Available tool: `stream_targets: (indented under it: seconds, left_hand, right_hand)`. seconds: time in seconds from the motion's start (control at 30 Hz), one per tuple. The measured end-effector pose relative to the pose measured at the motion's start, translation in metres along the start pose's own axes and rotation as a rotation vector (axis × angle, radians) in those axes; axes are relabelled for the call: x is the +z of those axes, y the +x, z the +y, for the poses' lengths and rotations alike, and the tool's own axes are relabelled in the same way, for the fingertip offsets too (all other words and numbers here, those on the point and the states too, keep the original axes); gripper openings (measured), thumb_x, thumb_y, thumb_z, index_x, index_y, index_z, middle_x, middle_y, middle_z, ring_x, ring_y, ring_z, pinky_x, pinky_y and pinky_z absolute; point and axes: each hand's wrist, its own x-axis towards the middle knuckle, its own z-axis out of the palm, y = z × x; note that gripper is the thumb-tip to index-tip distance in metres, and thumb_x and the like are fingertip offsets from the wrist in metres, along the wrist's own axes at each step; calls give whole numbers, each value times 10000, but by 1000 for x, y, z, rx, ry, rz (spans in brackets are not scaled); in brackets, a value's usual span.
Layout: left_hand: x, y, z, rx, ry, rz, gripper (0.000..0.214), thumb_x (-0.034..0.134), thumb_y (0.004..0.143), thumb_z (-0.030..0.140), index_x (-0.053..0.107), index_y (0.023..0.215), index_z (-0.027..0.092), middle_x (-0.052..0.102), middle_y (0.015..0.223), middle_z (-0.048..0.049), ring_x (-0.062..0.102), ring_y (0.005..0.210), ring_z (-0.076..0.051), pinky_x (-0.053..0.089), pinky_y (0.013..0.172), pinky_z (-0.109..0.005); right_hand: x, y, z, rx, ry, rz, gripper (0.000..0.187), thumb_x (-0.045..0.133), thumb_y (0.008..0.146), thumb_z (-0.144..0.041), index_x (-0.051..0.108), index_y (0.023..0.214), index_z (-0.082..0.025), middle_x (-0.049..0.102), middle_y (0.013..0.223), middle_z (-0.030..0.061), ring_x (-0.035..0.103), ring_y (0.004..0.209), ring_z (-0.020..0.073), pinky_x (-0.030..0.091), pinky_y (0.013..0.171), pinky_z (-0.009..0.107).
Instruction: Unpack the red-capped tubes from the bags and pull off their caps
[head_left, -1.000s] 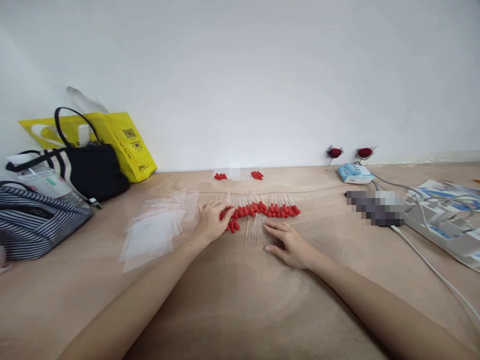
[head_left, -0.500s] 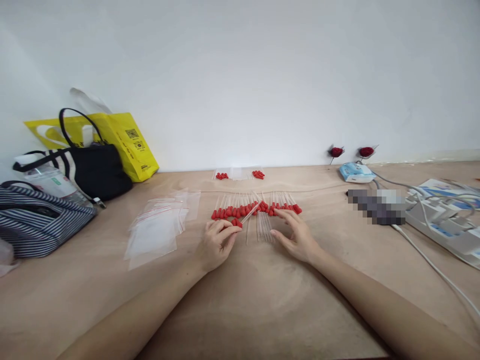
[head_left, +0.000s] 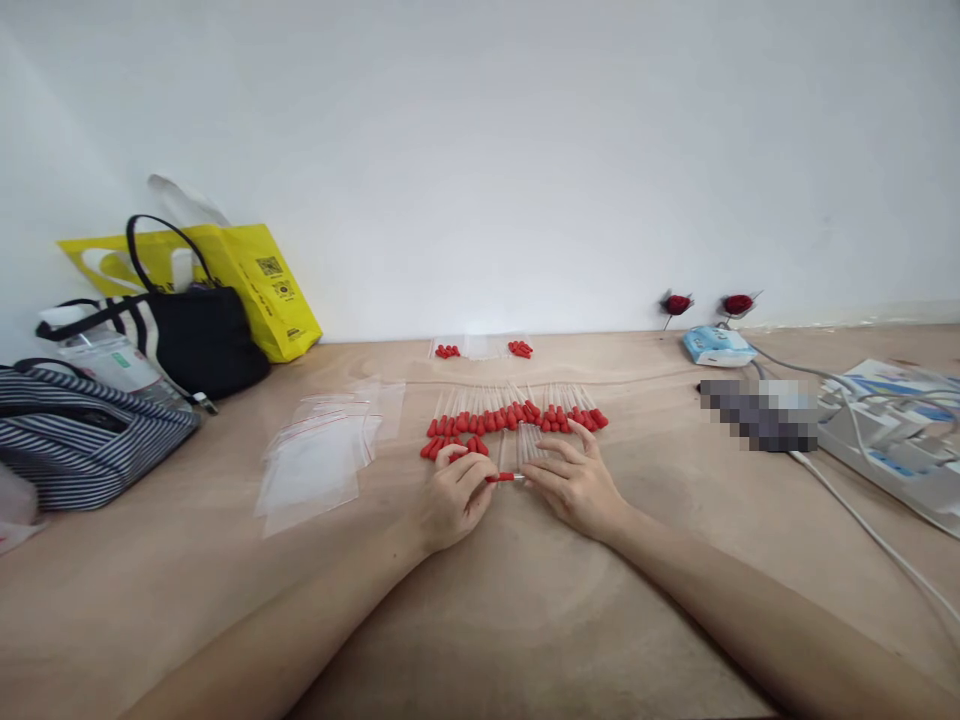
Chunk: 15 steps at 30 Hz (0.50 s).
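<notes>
head view: above the middle of the bench [head_left: 570,640], between its near and far edges, the left hand [head_left: 459,498] has thumb and fingers clamped on a red bulb [head_left: 505,477], while the right hand [head_left: 579,490] pinches a clear tube [head_left: 518,477] that meets the bulb's right end. bulb and tube sit roughly level between the two hands. left of the left hand, clear zip bags [head_left: 315,465] overlap in a fanned pile. just beyond its fingers lies a cluster of loose bulbs [head_left: 435,448]; beside the right fingertips, loose tubes [head_left: 527,438] point toward the near edge. farther off, a row of red-bulbed droppers [head_left: 487,420] runs sideways, tubes toward the far edge. along that edge, by the wall [head_left: 487,180], lie clear packets [head_left: 480,346] with red pieces.
</notes>
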Motion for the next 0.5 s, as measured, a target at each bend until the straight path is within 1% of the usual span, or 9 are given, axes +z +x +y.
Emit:
stream_targets:
  seconds: [0.07,0.13,0.2,0.27,0.33,0.43,0.5]
  left_hand:
    - [2,0,2,9,-11,8,125,425,827,156,523,890,203,649,835,-1,590,802,-122,335,875,-332]
    - [4,1,3,15,-7,0,178,448,834,190,531,990,204,652,928,-23,585,886,-144,314,923,-364]
    - [7,2,4,24,6,-14,219,458,844,226,536,1048,204,644,1008,-39,562,984,-172,279,969,-406]
    - [10,2,4,46,20,-18,215,447,857,234,558,1039,203,645,1032,-39,535,1052,-192,247,999,-443]
    - [11,3,4,74,35,-1,207,434,866,217,576,1015,199,650,1030,-35,527,1074,-199,228,1015,-470]
    - [10,3,4,122,49,28,203,438,866,200,585,1004,185,650,1033,-45,539,1064,-196,206,1033,-490]
    - [10,3,4,139,62,41,194,445,863,200,593,986,178,652,1028,-53,549,1053,-194,198,1040,-497]
  right_hand:
    - [1,0,-1,-7,-2,20,230,414,863,-213,634,903,-267,686,828,-7,559,962,183,96,1032,531]
    - [1,-2,-1,-27,-13,39,231,407,861,-191,630,888,-247,685,819,0,564,953,176,106,1036,520]
    - [1,-3,-2,-69,-35,51,229,404,860,-179,624,884,-236,685,830,2,567,948,163,126,1042,495]
    - [1,-4,-3,-109,-62,59,227,404,859,-169,620,890,-231,685,836,-3,568,946,151,142,1047,473]
    - [2,-5,-3,-124,-81,67,218,415,857,-175,613,926,-232,685,858,-3,564,958,154,133,1050,479]
    - [2,-3,-3,-127,-84,67,229,431,858,-208,581,1028,-241,680,916,7,549,1000,171,72,1049,525]
    - [2,-2,-3,-139,-81,71,236,432,861,-209,570,1046,-251,683,911,3,542,1022,172,38,1046,542]
